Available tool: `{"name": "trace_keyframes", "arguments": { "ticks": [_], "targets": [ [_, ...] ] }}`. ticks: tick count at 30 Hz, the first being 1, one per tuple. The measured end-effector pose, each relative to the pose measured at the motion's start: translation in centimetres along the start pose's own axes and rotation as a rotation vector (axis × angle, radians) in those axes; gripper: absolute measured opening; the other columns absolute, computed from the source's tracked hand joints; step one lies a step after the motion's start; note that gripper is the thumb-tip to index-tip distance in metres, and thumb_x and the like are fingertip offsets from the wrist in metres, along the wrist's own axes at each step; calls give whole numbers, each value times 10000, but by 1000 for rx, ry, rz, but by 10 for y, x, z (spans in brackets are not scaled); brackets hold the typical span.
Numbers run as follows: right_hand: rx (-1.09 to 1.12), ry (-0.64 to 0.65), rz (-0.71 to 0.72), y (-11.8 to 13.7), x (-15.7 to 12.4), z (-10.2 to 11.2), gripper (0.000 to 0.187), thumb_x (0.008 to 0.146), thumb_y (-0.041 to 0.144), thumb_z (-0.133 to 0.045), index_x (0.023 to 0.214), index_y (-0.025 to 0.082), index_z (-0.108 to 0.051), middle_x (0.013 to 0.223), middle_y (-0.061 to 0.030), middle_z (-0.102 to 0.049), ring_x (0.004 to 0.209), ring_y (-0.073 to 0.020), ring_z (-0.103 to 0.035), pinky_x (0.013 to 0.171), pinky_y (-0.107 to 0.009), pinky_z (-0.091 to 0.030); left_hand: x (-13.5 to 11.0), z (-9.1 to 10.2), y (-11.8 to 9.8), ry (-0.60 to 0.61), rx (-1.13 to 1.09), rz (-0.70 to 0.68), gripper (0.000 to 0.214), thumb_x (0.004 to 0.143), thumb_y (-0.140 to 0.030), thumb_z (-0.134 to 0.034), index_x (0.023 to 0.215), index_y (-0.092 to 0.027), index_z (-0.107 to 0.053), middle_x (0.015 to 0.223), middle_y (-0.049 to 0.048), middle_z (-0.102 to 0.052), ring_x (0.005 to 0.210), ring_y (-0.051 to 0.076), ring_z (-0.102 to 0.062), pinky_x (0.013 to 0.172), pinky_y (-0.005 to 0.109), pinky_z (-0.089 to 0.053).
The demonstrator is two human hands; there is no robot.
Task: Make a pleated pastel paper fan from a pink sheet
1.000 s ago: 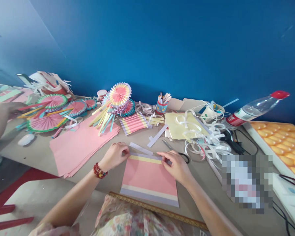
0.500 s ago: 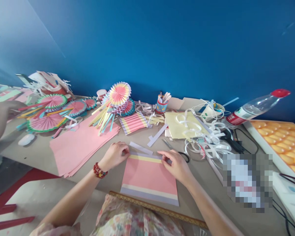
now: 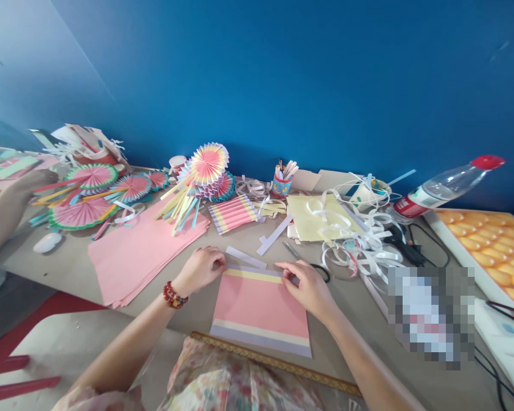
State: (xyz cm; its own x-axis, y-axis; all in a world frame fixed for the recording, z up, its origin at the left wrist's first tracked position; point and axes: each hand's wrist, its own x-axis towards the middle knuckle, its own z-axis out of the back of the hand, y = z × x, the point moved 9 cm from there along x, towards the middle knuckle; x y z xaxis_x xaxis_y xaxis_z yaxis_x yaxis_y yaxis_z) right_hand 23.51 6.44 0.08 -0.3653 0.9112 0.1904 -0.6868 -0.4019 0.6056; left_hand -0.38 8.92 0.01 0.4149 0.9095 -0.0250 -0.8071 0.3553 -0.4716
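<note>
A pink paper sheet [image 3: 261,302] with yellow and lilac bands along its far and near edges lies on the table in front of me. My left hand [image 3: 203,269] pinches its far left corner between closed fingertips. At the far right corner, my right hand [image 3: 305,285] grips the edge with thumb and curled fingers, its index finger reaching out toward the left. Just beyond the sheet is a loose lilac paper strip [image 3: 245,258]. Scissors [image 3: 291,249] lie partly hidden behind my right hand.
A pink paper stack [image 3: 141,251] lies left, paper rosettes [image 3: 209,164] and a pleated sheet [image 3: 235,214] behind. Curled white ribbon [image 3: 360,245], yellow paper [image 3: 317,220] and a tilted bottle [image 3: 437,194] are right. Another person's hand [image 3: 38,180] is far left.
My hands and the striped sheet stay almost still. At the far left, the other person's hand and forearm have shifted slightly.
</note>
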Motion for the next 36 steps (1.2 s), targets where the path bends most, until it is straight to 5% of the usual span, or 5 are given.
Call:
{"name": "trace_keyframes", "arguments": {
  "ticks": [36],
  "targets": [
    [-31,17,-6,1,2,0,323,770,84,-508,1029,216,-649,766,-21,-657,794,-202,-615,739,-312,-489,0,-1,-1,12,24,9,146,857,-278,-596,735,-207,-636,782,20,-659,815,189,-606,748,298,-382]
  ]
}}
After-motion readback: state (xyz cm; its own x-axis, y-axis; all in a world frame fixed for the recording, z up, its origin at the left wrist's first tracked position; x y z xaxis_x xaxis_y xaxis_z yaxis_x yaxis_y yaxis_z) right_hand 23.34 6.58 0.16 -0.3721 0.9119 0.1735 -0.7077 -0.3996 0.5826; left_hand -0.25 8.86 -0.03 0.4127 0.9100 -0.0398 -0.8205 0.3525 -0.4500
